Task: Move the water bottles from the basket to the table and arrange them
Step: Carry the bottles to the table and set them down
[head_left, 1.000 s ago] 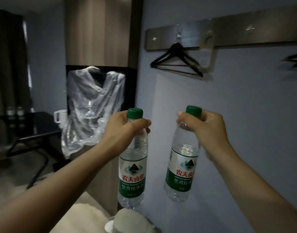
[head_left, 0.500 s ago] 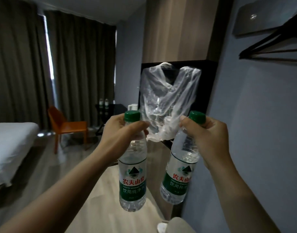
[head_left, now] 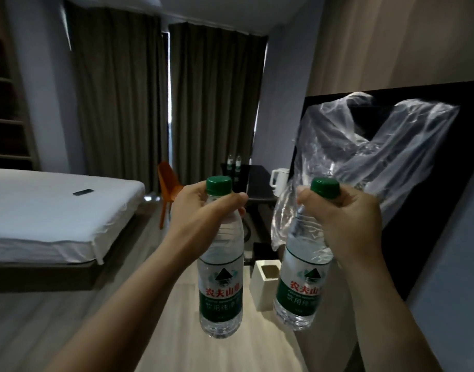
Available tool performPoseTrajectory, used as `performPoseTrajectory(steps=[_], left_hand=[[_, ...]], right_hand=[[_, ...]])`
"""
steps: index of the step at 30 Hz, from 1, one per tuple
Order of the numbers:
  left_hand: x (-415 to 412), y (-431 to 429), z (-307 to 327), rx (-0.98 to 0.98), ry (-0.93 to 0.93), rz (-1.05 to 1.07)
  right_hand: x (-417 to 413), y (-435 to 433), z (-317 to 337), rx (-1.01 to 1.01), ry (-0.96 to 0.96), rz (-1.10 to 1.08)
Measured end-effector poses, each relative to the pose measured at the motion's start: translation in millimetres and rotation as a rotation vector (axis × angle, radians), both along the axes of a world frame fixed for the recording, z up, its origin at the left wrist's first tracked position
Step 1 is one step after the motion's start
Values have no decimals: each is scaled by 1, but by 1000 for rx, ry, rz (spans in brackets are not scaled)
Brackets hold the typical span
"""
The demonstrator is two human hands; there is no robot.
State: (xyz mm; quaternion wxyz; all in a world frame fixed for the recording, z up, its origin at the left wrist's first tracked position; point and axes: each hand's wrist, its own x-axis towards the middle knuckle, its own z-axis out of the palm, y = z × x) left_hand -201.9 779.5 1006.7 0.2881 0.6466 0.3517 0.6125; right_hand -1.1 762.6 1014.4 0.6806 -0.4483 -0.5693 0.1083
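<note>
Left, the bed [head_left: 56, 210] — ahead, bottles [head_left: 234, 163] on table [head_left: 258, 185].

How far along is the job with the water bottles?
Done, it seems: two small bottles stand on the dark table far ahead. In hand: the left hand holds one bottle by its neck, the right hand another bottle, both in the air. Left: carry them there, set them down, arrange. The basket is not in view.

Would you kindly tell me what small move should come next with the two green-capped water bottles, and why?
Probably walk both toward the dark table by the curtains. The left hand grips the left clear plastic green-capped bottle at its neck, the right hand the right bottle, both mid-air; two small bottles already stand on that table near a white kettle.
</note>
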Motion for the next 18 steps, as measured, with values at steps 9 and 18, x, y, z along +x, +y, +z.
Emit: performPoseTrajectory(steps=[9, 18], left_hand=[[-58, 135, -8, 5, 77, 61], [-107, 274, -8, -3, 146, 73]], right_hand=[[-60, 144, -12, -45, 15, 51], [-109, 271, -11, -63, 36, 40]])
